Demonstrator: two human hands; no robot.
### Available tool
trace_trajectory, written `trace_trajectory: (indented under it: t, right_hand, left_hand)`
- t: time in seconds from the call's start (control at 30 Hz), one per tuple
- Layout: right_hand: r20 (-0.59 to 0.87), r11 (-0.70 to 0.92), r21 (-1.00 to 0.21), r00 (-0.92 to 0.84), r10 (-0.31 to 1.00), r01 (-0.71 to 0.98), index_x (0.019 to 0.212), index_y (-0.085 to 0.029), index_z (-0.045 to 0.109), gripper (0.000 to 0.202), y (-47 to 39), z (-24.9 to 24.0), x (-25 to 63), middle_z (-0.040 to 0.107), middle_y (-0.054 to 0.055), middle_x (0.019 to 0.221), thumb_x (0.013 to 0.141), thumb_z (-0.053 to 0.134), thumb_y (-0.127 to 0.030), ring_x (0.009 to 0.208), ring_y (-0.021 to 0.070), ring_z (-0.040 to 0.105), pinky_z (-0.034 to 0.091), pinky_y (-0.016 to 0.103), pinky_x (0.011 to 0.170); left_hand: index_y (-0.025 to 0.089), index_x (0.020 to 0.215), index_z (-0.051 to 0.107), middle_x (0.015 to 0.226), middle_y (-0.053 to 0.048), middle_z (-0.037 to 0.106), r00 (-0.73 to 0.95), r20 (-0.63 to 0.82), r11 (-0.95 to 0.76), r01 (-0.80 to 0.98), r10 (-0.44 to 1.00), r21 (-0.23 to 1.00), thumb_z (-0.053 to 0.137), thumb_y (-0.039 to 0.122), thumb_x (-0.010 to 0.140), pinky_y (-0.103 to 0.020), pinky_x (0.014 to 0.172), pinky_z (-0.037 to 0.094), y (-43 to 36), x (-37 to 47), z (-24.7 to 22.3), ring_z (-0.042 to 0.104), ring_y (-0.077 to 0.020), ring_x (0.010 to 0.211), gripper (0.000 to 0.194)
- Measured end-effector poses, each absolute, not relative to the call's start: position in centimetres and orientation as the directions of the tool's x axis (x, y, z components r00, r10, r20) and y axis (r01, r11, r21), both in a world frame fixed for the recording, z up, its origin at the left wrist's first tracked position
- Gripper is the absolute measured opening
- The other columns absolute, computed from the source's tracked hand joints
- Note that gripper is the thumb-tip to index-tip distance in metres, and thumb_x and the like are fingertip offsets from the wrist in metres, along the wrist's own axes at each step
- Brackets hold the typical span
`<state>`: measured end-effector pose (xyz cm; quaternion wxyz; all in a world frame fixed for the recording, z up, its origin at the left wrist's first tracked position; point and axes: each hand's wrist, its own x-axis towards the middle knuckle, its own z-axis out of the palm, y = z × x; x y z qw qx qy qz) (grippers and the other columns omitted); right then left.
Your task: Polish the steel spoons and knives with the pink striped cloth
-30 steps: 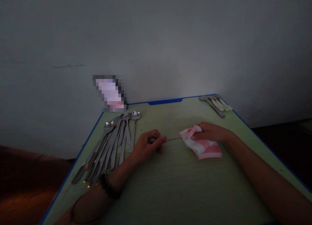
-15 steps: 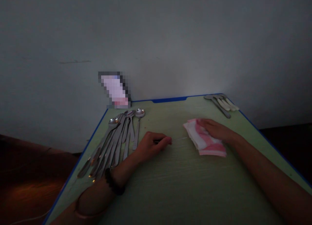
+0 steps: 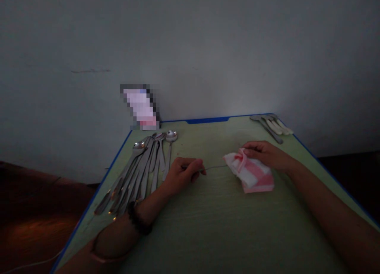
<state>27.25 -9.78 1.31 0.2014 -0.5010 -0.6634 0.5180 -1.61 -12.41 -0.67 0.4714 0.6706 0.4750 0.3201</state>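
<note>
My left hand (image 3: 186, 174) is closed in a pinch on the handle of a thin piece of metal cutlery (image 3: 215, 168). Its far end runs into a pink and white cloth (image 3: 255, 177), so I cannot see its head. Over on the right, my right hand (image 3: 263, 153) grips the folded cloth between thumb and fingers, around the end of the cutlery. Several metal spoons (image 3: 138, 148) lie fanned out in a pile beside my left wrist, their bowls toward the wall.
A few more pieces of cutlery (image 3: 274, 126), some with white handles, lie at the table's far right corner. A blurred phone (image 3: 141, 109) leans on the wall at the far left. The green table (image 3: 208, 230) has blue edging and meets a grey wall (image 3: 208, 48).
My right hand has bunched the cloth up round the cutlery's end; before, it lay flatter under the fingers. The cutlery's stem shows more clearly between my hands. My left hand has turned slightly.
</note>
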Motion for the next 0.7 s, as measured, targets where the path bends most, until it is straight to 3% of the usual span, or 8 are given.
trace_trajectory:
  t: [0.1,0.23,0.3,0.43,0.53,0.7]
  right_hand:
    - [-0.197,0.011,-0.875,-0.376,0.906,0.484,0.084,-0.015,0.06,0.042,-9.7,0.7,26.7,0.053,-0.001,0.066,0.078,0.049,-0.056,0.052,0.0085,0.042,0.03,0.02,0.044]
    - [-0.2,0.088,-0.847,-0.467,0.861,0.525,0.077,-0.015,0.062,0.043,-10.5,1.3,25.4,0.054,-0.001,0.061,0.082,0.044,-0.054,0.052,0.0098,0.045,0.032,0.021,0.045]
    - [-0.19,0.177,-0.833,-0.57,0.799,0.525,0.084,-0.015,0.064,0.043,-11.1,2.0,24.8,0.06,0.002,0.069,0.085,0.041,-0.051,0.06,0.0122,0.052,0.037,0.022,0.051]
    - [-0.098,0.367,-0.788,-0.691,0.717,0.493,0.108,-0.02,0.061,0.036,-12.0,3.1,24.2,0.065,0.005,0.102,0.087,0.043,-0.043,0.09,0.0176,0.058,0.043,0.028,0.078]
    - [-0.06,0.361,-0.757,-0.607,0.792,0.545,0.11,-0.021,0.058,0.037,-12.0,3.0,24.6,0.062,0.007,0.108,0.081,0.053,-0.043,0.095,0.0189,0.057,0.043,0.031,0.082]
    - [0.122,0.413,-0.725,-0.487,0.865,0.551,0.096,-0.018,0.061,0.026,-10.9,1.9,25.6,0.061,0.007,0.094,0.081,0.055,-0.038,0.085,0.0169,0.057,0.046,0.029,0.074]
  left_hand:
    - [0.014,0.063,0.068,0.039,0.004,0.043,0.34,-0.01,-0.106,0.322,0.94,0.941,0.044,0.044,0.083,-0.018,0.037,0.025,-12.4,-1.7,-0.7,0.035,-0.0067,0.036,0.043]
    - [0.014,0.06,0.067,0.039,0.005,0.042,0.39,-0.013,-0.127,0.329,0.921,0.936,0.044,0.043,0.083,-0.019,0.038,0.025,-12.5,-1.5,-0.4,0.035,-0.0064,0.035,0.044]
    - [0.014,0.059,0.067,0.038,0.004,0.042,0.395,-0.021,-0.123,0.337,0.918,0.933,0.043,0.043,0.083,-0.019,0.038,0.025,-12.5,-1.4,-0.3,0.036,-0.0066,0.035,0.045]
    - [0.014,0.058,0.067,0.038,0.004,0.044,0.357,-0.058,-0.066,0.327,0.932,0.943,0.046,0.043,0.082,-0.019,0.037,0.024,-12.3,-1.3,-0.4,0.036,-0.0066,0.035,0.043]
    - [0.014,0.059,0.067,0.038,0.003,0.045,0.289,-0.104,0.016,0.291,0.952,0.957,0.046,0.046,0.082,-0.019,0.036,0.024,-12.1,-1.4,-0.7,0.037,-0.0069,0.034,0.045]
    - [0.013,0.061,0.067,0.035,0.003,0.044,0.22,-0.14,0.073,0.287,0.965,0.955,0.042,0.049,0.083,-0.02,0.035,0.026,-11.6,-1.5,-0.8,0.037,-0.0082,0.033,0.049]
